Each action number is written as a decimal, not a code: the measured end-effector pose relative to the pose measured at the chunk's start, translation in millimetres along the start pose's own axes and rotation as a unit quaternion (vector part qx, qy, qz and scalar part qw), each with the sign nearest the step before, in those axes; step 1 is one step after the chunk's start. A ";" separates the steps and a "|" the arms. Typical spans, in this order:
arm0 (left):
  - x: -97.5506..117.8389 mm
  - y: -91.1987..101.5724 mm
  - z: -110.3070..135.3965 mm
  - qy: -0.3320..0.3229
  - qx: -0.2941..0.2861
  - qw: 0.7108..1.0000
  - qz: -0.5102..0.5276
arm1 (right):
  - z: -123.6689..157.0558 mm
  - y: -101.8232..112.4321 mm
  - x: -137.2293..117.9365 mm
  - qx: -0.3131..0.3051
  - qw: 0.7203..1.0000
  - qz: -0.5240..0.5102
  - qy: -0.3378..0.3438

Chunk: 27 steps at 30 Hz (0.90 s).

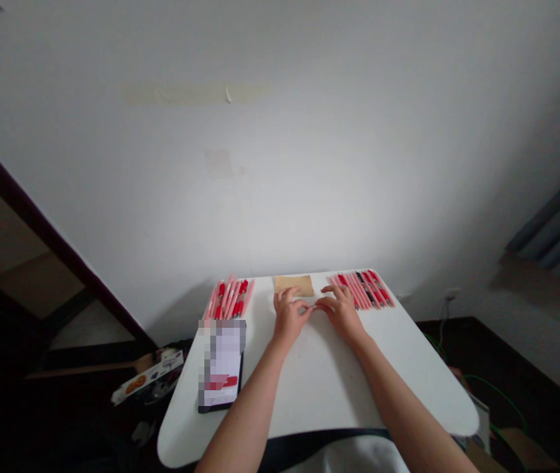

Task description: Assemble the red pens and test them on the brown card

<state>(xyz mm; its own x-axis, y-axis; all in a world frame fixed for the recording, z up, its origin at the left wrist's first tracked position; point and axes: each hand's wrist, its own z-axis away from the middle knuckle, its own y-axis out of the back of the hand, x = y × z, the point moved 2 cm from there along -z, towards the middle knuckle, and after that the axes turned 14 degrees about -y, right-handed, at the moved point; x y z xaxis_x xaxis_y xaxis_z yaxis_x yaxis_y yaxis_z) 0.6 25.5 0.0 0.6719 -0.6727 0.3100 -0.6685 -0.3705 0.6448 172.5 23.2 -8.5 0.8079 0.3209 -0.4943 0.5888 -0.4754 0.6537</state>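
Your left grip (287, 316) and right grip (341, 309), both bare hands, rest on the white desk (319, 387) just in front of the brown card (294, 284). The 2 meet fingertip to fingertip. Between them is a slender pale piece (310, 306), pinched at one end by your left fingers and at the other by your right fingers. Both grips are closed on it. The piece is too small to identify further. It sits low over the desk, just in front of the card's near right corner.

Left of the card: a heap of pink and red pens (228, 299), angled and overlapping. Right of the card: a row of pens (364, 289) laid side by side, mostly pink and red, with dark ones among them. Your right grip lies just beside this row's near end.

Well in front of the card and to its left: a dark-edged flat device (221, 364) lying on the desk, its face blurred. Further left of that, down on the floor: a printed carton (148, 380).
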 end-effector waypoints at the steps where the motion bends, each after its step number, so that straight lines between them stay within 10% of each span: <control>1: 0.2 0.1 0.0 0.000 0.000 1.000 0.000 | 0.0 -0.4 0.1 -0.001 1.000 0.000 -0.002; 27: -8.6 9.1 1.3 0.071 0.071 0.994 -0.035 | -3.5 10.7 7.1 0.053 0.994 -0.011 -0.094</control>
<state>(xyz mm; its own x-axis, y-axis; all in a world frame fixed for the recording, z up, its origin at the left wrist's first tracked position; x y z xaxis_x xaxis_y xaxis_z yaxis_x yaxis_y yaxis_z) -11.7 27.1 2.4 0.7492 -0.5493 0.3701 -0.6508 -0.5066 0.5655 184.6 23.3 -2.9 0.7705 0.1780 -0.6120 0.5916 -0.5571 0.5828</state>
